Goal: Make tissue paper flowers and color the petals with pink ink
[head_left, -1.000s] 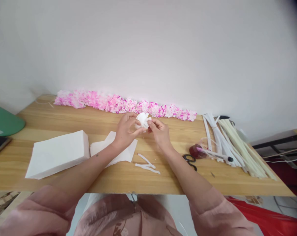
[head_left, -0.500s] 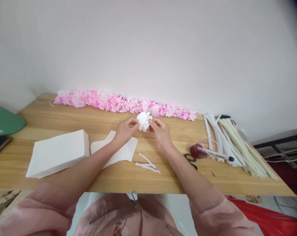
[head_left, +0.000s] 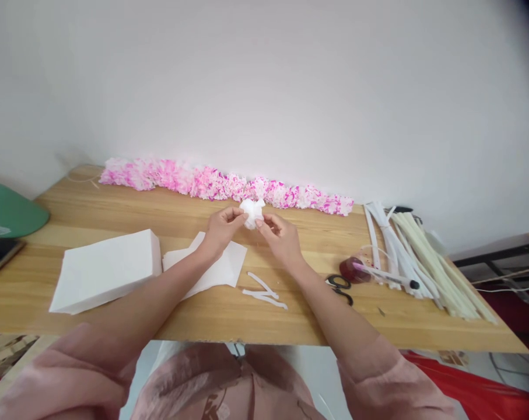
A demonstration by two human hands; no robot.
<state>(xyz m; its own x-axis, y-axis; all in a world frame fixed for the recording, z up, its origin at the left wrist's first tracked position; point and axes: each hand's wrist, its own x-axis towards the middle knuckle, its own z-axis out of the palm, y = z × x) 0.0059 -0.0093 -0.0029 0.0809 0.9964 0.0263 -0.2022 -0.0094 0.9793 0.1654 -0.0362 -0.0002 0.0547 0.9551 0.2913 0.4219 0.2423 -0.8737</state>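
Wooden table [head_left: 321,239] beneath, hands [head_left: 220,233] [head_left: 284,240] pinch white tissue [head_left: 251,213]; shirt print [head_left: 210,406] unreadable.

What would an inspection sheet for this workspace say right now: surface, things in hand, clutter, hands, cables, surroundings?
Surface: wooden table, against a pale wall.
Things in hand: crumpled white piece; white stack and loose white sheets lie nearby.
Clutter: short white strips, black-handled scissors, dark red container, white bundle, cream bundle.
Hands: left hand and right hand both pinch the crumpled white piece.
Cables: thin white cord beyond the table's right end; purpose unclear.
Surroundings: fluffy pink-and-white row along the wall, green object far left, red material below right.
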